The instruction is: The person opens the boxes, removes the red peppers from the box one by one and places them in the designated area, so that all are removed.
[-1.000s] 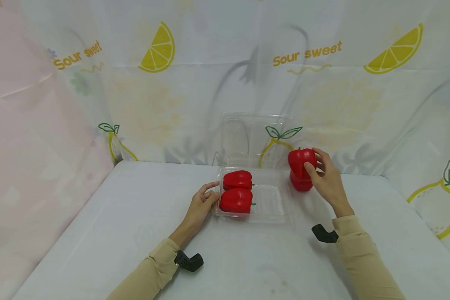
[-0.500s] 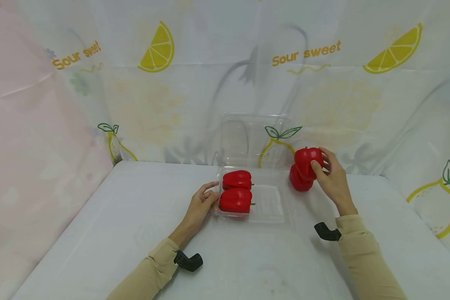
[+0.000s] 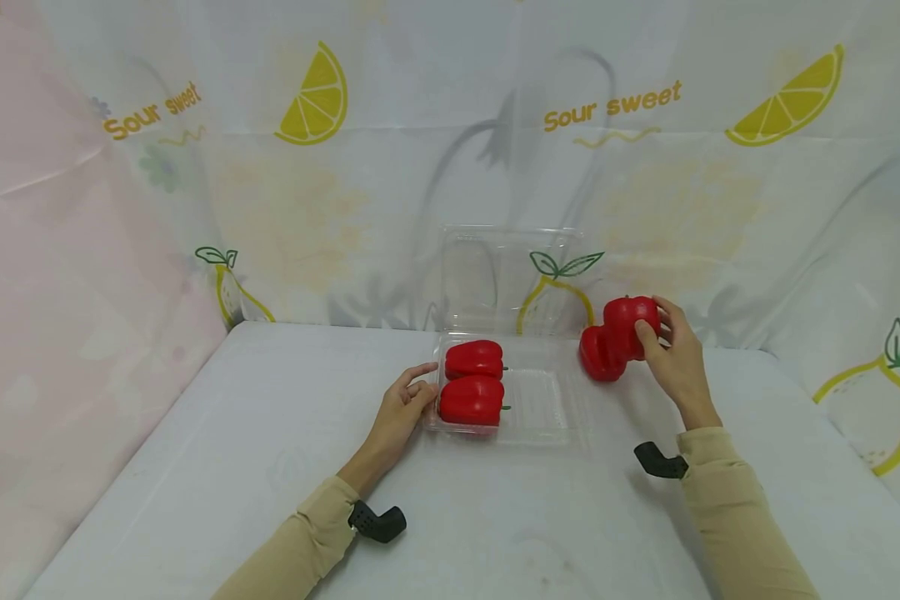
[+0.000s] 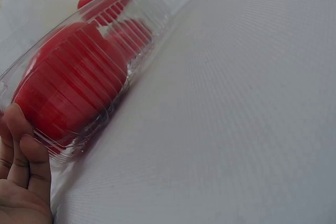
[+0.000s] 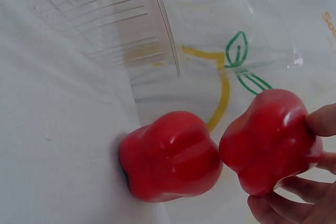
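Pepper [image 3: 621, 323] — outside container's right rim [image 3: 577, 400]

Smooth glossy peppers [image 3: 472, 402], shiny clear plastic box [image 3: 536, 400]; matt tablecloth [image 3: 480, 517], cloth backdrop [image 3: 435, 75]

the right edge of the right wrist view crops my right hand [image 5: 307, 198], and the lower left corner of the left wrist view crops my left hand [image 4: 23, 182]. in the head view my thumb [image 3: 648, 338] hides a bit of the held pepper [image 3: 627, 318], and both my sleeves [image 3: 742, 517] run off the bottom. from my left wrist, the ribbed container [image 3: 537, 398] blurs the nearest pepper [image 4: 73, 74].
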A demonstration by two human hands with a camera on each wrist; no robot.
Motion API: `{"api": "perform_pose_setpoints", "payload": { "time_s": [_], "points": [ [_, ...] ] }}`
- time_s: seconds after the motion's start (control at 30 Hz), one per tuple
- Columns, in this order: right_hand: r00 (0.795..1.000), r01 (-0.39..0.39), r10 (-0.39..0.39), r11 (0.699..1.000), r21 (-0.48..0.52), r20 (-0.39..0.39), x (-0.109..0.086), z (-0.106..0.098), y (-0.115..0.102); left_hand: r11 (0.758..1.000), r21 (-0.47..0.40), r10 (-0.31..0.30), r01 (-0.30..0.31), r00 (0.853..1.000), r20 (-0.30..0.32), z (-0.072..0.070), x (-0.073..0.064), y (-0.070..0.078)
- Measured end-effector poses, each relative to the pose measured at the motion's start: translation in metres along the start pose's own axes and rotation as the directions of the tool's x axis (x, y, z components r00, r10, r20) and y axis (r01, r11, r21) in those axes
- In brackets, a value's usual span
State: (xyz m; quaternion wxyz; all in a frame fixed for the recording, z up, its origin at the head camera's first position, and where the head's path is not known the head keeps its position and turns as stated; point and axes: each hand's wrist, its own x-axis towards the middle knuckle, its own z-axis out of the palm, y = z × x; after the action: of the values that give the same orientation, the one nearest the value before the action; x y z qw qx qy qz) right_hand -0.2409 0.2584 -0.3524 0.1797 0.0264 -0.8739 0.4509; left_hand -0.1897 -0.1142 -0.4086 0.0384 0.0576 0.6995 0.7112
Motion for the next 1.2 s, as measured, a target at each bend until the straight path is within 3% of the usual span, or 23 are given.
{"api": "perform_pose_setpoints", "payload": {
  "time_s": [0.9,1.2],
  "points": [
    [0.994,-0.099,0.098,0.995,-0.023,-0.053,0.0,-0.012,0.014,1.0,-0.001,-0.014,0.014,1.0,-0.005,0.0,0.001,0.001],
    [0.987,-0.154,0.154,0.988,0.012,-0.046,0.0,-0.011,0.02,1.0,0.001,-0.026,0.026,1.0,0.002,-0.001,0.0,0.0]
  ]
}}
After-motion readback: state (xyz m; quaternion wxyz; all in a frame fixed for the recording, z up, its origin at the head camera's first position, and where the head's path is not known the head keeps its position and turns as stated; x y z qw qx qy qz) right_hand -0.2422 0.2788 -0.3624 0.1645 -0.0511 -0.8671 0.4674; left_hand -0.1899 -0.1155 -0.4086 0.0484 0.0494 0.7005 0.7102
